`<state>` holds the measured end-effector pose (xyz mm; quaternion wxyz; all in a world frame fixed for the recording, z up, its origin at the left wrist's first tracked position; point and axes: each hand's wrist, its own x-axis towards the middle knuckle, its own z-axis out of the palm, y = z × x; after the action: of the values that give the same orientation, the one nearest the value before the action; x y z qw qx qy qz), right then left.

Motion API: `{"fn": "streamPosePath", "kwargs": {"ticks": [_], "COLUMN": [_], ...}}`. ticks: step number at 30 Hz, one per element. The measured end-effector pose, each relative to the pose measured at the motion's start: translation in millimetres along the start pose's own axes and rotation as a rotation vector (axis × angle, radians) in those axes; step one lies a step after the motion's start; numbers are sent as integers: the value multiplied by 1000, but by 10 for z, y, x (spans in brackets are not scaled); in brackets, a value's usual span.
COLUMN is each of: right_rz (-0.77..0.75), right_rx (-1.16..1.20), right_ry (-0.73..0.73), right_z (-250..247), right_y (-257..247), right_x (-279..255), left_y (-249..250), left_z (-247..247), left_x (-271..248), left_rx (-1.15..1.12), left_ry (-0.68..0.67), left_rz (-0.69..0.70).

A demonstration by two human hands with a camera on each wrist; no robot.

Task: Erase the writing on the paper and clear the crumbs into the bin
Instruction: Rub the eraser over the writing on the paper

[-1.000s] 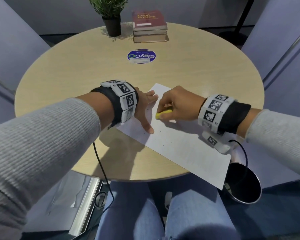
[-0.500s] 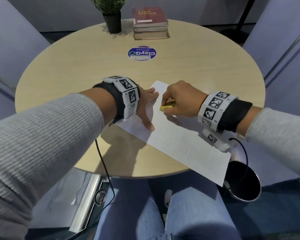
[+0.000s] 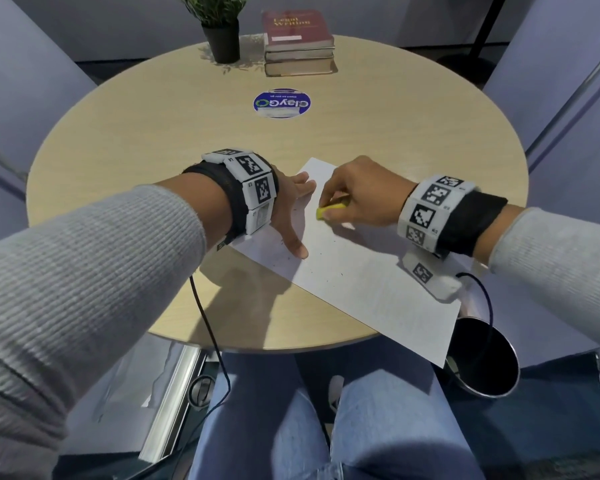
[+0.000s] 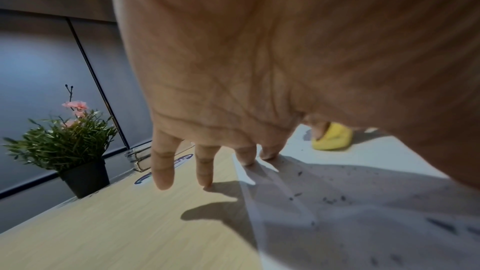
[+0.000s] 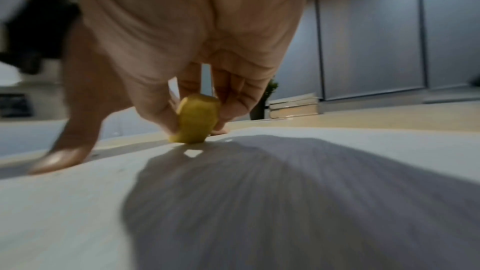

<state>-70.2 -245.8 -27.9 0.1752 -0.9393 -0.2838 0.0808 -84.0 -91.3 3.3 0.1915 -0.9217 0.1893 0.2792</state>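
Yellow eraser [image 3: 330, 211] pinched in right hand [image 3: 359, 195], mid-frame on white paper [image 3: 371, 285] w/ dark crumbs [image 4: 330, 199]; left hand [image 3: 290, 216] flat, fingers straight.

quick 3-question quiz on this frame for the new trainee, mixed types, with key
1. True or false: the left hand lies flat on the paper.
2. What does the right hand pinch? A) pencil B) eraser C) book
3. Fill in: the bin stands below the table edge, on the person's ____ side.

Key
1. True: its fingers are spread straight, and some tips reach past the sheet's edge onto the table.
2. B: the yellow eraser, pressed to the paper.
3. Right. The paper's near corner overhangs it. Dark crumbs lie on the sheet.
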Motion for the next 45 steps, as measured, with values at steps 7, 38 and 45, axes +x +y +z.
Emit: {"fn": "streamPosePath", "kwargs": {"ticks": [7,38,45], "right_rz": [-90,-288,-202], "right_rx": [-5,-22,21], "right_ry": [-54,-74,-47], "right_z": [62,61,-26], "right_y": [-58,58,190], "right_x": [-72,-226,-196], "left_y": [-13,-15,-20], "left_z": [3,12,13], "left_x": [-7,66,64], "left_rx": [-8,29,27], "left_ry": [-11,16,-2], "left_rz": [-11,4,-14]}}
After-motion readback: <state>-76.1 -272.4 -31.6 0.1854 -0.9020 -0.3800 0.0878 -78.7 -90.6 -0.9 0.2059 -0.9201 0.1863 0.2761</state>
